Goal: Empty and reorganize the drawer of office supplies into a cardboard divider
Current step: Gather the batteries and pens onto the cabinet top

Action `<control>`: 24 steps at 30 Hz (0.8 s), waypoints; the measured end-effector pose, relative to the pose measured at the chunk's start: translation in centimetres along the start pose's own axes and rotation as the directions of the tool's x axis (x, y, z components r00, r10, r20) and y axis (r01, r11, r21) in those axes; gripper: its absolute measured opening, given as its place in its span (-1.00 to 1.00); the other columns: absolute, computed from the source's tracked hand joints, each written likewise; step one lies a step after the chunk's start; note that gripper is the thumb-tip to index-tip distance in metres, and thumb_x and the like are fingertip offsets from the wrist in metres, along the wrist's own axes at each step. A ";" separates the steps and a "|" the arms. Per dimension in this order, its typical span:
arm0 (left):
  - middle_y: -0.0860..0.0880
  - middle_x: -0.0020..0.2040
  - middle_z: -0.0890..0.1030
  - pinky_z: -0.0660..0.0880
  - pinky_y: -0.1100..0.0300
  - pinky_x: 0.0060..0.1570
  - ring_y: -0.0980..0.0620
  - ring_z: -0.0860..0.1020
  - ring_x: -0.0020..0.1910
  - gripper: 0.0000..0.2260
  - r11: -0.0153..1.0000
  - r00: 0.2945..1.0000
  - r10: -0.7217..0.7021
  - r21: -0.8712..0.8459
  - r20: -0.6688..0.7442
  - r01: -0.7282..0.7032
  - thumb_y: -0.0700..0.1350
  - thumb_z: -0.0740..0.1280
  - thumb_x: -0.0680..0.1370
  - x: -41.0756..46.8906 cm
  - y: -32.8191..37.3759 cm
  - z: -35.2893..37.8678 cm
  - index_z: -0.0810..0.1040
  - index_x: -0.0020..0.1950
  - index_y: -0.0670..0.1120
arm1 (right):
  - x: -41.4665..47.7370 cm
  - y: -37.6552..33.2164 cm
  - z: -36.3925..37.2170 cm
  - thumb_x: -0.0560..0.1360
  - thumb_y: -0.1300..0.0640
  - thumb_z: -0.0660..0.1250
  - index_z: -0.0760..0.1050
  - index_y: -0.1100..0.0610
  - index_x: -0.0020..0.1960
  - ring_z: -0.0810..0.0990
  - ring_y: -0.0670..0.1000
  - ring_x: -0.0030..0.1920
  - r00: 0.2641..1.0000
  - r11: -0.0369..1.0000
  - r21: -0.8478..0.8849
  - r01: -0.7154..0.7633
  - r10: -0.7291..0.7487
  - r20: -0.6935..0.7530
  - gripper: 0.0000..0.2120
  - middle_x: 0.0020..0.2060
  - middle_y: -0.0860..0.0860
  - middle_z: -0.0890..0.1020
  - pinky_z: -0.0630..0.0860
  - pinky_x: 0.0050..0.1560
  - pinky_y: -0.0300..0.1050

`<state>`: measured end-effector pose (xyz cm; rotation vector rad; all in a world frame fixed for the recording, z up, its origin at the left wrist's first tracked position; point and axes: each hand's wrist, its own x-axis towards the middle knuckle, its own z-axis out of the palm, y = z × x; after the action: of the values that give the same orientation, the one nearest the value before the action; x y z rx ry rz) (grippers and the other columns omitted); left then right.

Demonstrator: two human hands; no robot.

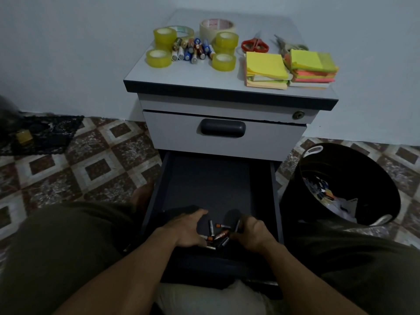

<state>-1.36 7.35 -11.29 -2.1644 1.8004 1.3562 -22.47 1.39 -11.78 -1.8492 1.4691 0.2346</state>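
The cabinet's lower drawer (156, 201) is pulled out, its dark floor mostly bare. Several loose batteries (218, 233) lie in a small heap near its front. My left hand (186, 230) is cupped against the heap's left side, fingers relaxed and thumb touching the batteries. From the right, my right hand (252, 233) curls its fingers round a dark battery (237, 225) that sticks up from them. On the cabinet top (181, 73) lie more batteries (193, 50), several tape rolls (158, 57), red scissors (255, 44) and two stacks of sticky notes (264, 69). No cardboard divider is in view.
The upper drawer (223, 130) is closed. A black bin (341, 185) holding scraps stands on the tiled floor right of the open drawer. A dark cloth with a small yellow box (23, 137) lies at the far left. My knees flank the drawer.
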 end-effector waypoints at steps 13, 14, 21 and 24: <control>-0.03 0.27 0.55 0.44 0.12 0.14 -0.10 0.51 0.26 -0.47 0.980 0.996 0.051 0.196 -0.078 -0.034 0.03 0.48 0.45 1.0 0.1 0.7 0.32 0.34 0.17 | 0.9 0.2 0.7 0.43 -0.03 0.47 0.30 0.07 0.44 0.46 0.14 0.31 0.989 0.995 0.027 0.096 -0.093 -0.111 -0.34 0.32 0.11 0.37 0.38 0.33 -0.12; -0.01 0.27 0.55 0.44 0.11 0.13 -0.09 0.51 0.25 -0.48 0.981 0.995 0.055 0.192 -0.087 -0.038 0.03 0.48 0.46 1.1 0.0 0.6 0.31 0.33 0.16 | 1.1 0.2 0.8 0.43 -0.02 0.46 0.31 0.07 0.45 0.45 0.12 0.31 0.987 0.992 0.032 0.123 -0.119 -0.109 -0.34 0.31 0.09 0.37 0.36 0.34 -0.15; -0.07 0.56 0.27 0.17 0.02 0.50 -0.09 0.14 0.58 -0.24 0.963 0.997 0.071 0.263 -0.026 -0.062 0.07 0.48 0.46 1.5 0.5 1.3 0.13 0.54 0.22 | 1.5 0.8 1.0 0.31 -0.08 0.55 0.18 0.04 0.55 0.38 0.07 0.36 0.976 0.975 -0.056 0.216 -0.217 -0.022 -0.07 0.34 0.03 0.37 0.32 0.41 -0.12; -0.04 0.44 0.41 0.30 0.06 0.38 -0.08 0.31 0.47 -0.41 0.970 0.992 0.091 0.235 -0.084 -0.069 0.06 0.47 0.47 1.9 0.4 1.5 0.28 0.43 0.18 | 1.9 0.7 1.9 0.29 -0.22 0.49 0.10 -0.10 0.56 0.38 0.06 0.35 0.959 0.945 -0.167 0.281 -0.284 0.010 -0.04 0.38 -0.05 0.40 0.32 0.40 0.01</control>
<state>-2.67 6.52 -13.21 -2.0863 1.9859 1.0106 -21.87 1.07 -14.47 -2.1741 1.2038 0.2089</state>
